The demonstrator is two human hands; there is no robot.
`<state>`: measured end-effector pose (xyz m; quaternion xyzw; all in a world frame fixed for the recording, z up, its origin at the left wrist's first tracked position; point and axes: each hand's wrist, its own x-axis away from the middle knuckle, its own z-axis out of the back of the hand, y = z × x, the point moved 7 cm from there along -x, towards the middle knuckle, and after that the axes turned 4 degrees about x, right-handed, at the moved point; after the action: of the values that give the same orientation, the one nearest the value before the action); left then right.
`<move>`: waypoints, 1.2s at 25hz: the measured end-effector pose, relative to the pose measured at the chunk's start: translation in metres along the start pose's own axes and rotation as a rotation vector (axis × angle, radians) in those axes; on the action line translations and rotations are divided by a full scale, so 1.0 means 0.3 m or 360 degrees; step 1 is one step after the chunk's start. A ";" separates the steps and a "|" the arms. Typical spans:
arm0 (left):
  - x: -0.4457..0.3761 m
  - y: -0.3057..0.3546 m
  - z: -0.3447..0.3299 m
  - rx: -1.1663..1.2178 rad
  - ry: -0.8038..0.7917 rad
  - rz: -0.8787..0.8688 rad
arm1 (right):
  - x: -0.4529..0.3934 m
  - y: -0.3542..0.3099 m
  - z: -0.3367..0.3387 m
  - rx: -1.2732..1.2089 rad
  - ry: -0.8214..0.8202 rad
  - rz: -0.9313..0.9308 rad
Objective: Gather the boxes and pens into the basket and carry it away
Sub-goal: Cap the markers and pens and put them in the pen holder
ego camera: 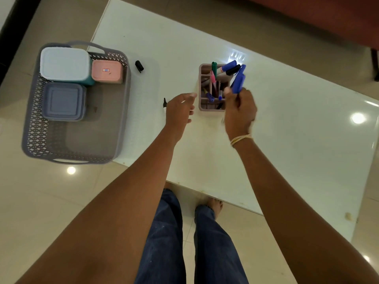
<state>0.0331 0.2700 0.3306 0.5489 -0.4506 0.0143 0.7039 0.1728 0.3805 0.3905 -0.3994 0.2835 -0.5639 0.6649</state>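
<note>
Blue pen [239,82] is pinched in the right hand [240,113]; it is light and stiff, best held mid-barrel. Left hand [179,111] hangs loose, holding nothing.

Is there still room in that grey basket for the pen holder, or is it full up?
There is room. The grey lattice plastic basket is crowded only at its far end, where the white-lidded box, pink box and blue-grey square box sit. Its near half and right side are bare. The pink pen holder would likely fit there.
</note>
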 end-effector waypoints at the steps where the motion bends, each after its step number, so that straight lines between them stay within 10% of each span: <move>1: 0.003 -0.008 0.008 -0.0028 0.0026 0.0000 | -0.022 0.007 0.037 0.0001 0.0087 0.0029; 13: 0.013 -0.122 0.214 0.0121 0.0400 0.0259 | -0.072 0.122 0.000 0.0477 -0.0058 -0.0151; 18: -0.025 -0.143 0.329 0.0102 0.0542 0.0283 | 0.051 -0.033 0.000 0.0351 0.0320 0.0405; 22: -0.074 -0.142 0.433 -0.0260 0.0662 0.0081 | 0.147 -0.109 -0.231 0.0335 -0.0206 0.0639; 30: -0.113 -0.205 0.420 -0.1133 0.0230 -0.0191 | 0.154 0.069 -0.666 0.1221 -0.1037 0.0050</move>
<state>-0.0334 0.1627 0.2606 0.2927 -0.3436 -0.1459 0.8803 0.0278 0.2943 0.2724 -0.2772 -0.1606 -0.4633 0.8263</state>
